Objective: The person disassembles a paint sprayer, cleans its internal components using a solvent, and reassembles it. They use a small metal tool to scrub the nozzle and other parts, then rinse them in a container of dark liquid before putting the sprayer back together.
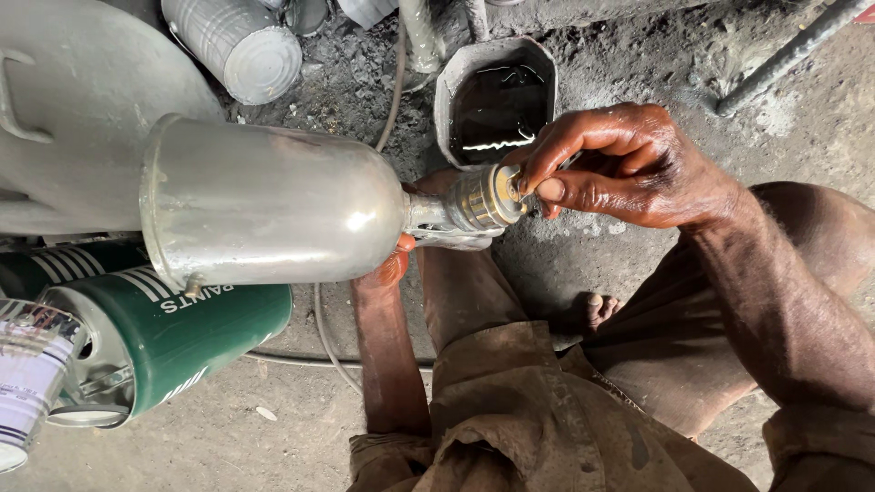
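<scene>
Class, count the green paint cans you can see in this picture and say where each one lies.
2. One green paint can lies on its side at lower left, under the silver metal vessel. A second green can sits behind it at the left edge, mostly hidden. Others may be out of view.

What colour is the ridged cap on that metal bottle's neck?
Brass-yellow cap, on a silvery bottle; the head view shows it.

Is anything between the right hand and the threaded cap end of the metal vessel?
Nothing visible: the right hand already has its fingertips on the brass cap at the neck of the metal vessel. The left hand supports the neck from underneath.
</scene>
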{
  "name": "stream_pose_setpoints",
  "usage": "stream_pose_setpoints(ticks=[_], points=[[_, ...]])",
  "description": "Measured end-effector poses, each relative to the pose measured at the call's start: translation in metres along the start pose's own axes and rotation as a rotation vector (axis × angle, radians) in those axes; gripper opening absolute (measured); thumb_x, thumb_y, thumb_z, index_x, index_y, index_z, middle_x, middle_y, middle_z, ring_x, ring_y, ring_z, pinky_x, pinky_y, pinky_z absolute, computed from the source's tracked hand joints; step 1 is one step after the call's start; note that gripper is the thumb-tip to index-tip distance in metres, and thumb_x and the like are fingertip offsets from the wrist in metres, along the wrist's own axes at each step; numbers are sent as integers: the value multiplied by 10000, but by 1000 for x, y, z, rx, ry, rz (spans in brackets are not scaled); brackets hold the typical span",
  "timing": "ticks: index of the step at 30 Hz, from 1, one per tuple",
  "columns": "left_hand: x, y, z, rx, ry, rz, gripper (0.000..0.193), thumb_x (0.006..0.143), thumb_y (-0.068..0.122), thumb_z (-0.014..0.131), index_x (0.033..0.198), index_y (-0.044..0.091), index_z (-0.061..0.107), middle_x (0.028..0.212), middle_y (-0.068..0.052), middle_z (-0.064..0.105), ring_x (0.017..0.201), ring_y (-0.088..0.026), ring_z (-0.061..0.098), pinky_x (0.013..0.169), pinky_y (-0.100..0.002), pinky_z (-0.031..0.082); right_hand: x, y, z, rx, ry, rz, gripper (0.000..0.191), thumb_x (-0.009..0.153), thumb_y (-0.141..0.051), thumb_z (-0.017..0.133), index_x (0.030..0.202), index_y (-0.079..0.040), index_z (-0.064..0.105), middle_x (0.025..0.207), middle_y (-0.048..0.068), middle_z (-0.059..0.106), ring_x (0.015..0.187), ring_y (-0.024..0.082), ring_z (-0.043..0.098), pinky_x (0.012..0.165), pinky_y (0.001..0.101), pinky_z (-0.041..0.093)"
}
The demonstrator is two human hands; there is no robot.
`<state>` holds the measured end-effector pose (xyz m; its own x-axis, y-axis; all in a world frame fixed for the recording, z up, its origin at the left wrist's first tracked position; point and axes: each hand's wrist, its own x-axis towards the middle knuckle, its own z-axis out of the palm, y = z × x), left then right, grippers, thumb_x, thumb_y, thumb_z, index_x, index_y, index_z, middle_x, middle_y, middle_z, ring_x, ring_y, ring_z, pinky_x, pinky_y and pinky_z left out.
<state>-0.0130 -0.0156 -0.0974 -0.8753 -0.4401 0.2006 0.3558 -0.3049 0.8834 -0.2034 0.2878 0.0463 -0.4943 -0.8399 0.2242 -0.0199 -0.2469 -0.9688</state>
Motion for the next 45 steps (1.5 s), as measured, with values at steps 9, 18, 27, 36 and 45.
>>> stream_pose_setpoints(ticks=[9,18,27,36,45], points=[[0,-12,-6,-18,-89,21,351,796,78,967,1094,134,791,1236,4,692,1161,-166,654,1029,-350,565,-2,-1,-6,84,-61,-43,145,1008,-3,670,1151,-12,697,1149,146,743,965,164,754,793,273,669],[3,-6,14,-81,53,-45,729,718,186,1002,1349,154,637,1281,18,628,1237,-189,590,1106,-366,527,-1,2,-5,18,-57,-70,150,1008,-5,665,1154,-16,696,1152,138,740,952,156,754,802,274,666],[3,-9,10,-95,69,-63,761,725,164,1011,1366,132,602,1288,-6,605,1251,-212,582,1119,-386,532,-2,-1,-4,-48,-73,-70,188,979,-9,687,1166,-24,705,1121,126,748,982,172,754,825,297,659],[7,14,19,180,41,-64,783,762,217,967,1428,124,566,1356,-31,601,1276,-193,587,1146,-356,548,-4,11,-5,-571,-83,-267,71,1009,-86,675,1066,-54,705,1015,113,782,854,171,786,703,281,633],[6,44,-4,452,-237,-39,671,872,207,896,1437,93,554,1338,-95,633,1132,-189,647,926,-343,641,-11,13,23,-409,-25,6,106,988,-85,639,1063,-31,691,832,75,708,592,87,680,488,256,588]])
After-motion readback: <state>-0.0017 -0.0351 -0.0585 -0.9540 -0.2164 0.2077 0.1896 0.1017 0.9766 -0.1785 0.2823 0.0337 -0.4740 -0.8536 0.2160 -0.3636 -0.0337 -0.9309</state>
